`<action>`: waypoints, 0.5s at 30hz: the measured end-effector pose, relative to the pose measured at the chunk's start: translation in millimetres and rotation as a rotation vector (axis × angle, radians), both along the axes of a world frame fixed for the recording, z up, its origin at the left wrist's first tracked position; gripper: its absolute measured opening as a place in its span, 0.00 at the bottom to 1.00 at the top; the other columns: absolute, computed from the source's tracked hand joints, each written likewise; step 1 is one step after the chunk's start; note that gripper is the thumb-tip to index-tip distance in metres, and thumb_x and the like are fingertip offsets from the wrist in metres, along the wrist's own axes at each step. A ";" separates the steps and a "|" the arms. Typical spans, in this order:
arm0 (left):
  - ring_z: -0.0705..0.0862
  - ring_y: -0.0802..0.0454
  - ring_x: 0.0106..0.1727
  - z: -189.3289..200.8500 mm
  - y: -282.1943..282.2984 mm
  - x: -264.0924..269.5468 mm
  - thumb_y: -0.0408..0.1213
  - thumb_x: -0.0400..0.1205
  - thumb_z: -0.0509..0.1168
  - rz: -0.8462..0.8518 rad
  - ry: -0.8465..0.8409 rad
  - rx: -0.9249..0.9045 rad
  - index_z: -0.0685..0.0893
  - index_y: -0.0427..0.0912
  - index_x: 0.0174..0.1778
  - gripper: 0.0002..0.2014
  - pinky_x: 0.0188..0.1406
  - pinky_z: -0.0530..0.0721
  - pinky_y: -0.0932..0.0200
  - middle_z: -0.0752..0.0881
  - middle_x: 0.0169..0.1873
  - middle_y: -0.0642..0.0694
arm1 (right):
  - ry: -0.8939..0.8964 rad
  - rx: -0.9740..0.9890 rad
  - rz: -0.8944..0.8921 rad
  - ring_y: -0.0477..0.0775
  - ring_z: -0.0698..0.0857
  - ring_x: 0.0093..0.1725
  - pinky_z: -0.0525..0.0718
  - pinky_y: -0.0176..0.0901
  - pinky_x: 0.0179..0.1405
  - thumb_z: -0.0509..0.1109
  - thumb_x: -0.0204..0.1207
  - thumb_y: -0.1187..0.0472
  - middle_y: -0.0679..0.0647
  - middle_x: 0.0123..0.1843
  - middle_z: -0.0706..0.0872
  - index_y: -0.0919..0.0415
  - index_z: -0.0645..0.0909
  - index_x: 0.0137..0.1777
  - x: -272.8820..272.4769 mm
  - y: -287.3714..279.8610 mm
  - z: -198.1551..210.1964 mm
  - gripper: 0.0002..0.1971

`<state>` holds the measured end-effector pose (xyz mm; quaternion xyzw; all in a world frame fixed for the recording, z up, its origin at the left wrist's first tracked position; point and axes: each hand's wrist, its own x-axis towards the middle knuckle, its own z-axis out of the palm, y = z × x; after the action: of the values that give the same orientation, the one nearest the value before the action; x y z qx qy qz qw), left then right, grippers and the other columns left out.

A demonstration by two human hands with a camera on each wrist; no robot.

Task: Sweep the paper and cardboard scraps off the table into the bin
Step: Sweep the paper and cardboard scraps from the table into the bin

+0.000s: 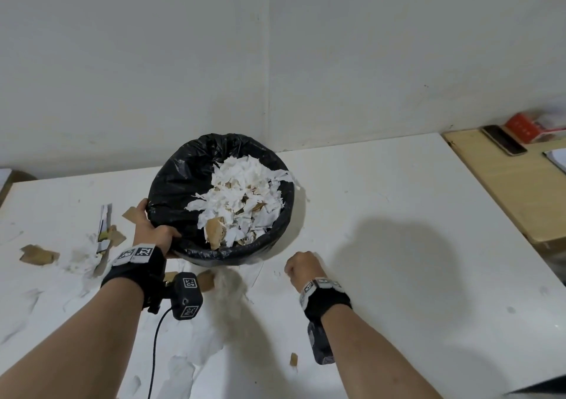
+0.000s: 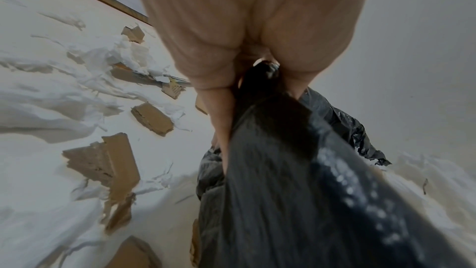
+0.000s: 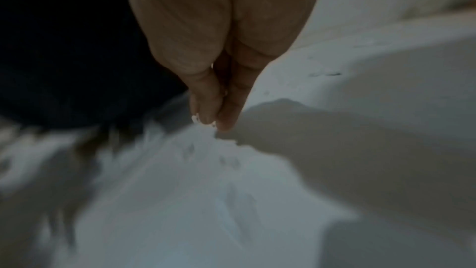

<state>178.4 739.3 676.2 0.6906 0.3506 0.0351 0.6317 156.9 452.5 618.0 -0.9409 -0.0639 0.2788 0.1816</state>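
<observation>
A round bin [image 1: 171,184] lined with a black bag stands tilted toward me on the white table [image 1: 398,214], holding torn paper and cardboard scraps [image 1: 242,196]. My left hand [image 1: 150,227] grips its near-left rim, thumb over the edge; in the left wrist view its fingers [image 2: 219,119] lie along the black liner [image 2: 296,170]. My right hand [image 1: 301,265] is on the table just right of the bin's front, its straight fingers [image 3: 226,109] touching white paper [image 3: 180,170]. A blurred clump of scraps [image 1: 228,285] lies before the bin. More cardboard [image 1: 38,254] [image 2: 152,118] and paper [image 1: 82,257] lie at the left.
A small cardboard bit [image 1: 294,359] lies near my right forearm. A wooden desk [image 1: 505,190] adjoins the table at the right, with a phone [image 1: 503,144] and a red box [image 1: 523,124]. A black cable [image 1: 156,352] hangs from my left wrist. White walls stand close behind.
</observation>
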 end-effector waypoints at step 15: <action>0.80 0.29 0.57 13.9 -33.4 -0.4 0.12 0.73 0.59 -0.008 0.004 0.026 0.59 0.55 0.84 0.47 0.33 0.87 0.41 0.77 0.71 0.34 | -0.499 0.460 -0.245 0.52 0.86 0.56 0.82 0.41 0.63 0.61 0.74 0.78 0.54 0.55 0.89 0.58 0.90 0.48 76.4 -9.9 122.5 0.19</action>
<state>178.0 705.8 690.0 0.7002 0.3487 0.0358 0.6219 233.3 442.6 740.5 -0.9151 -0.0538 -0.0048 0.3995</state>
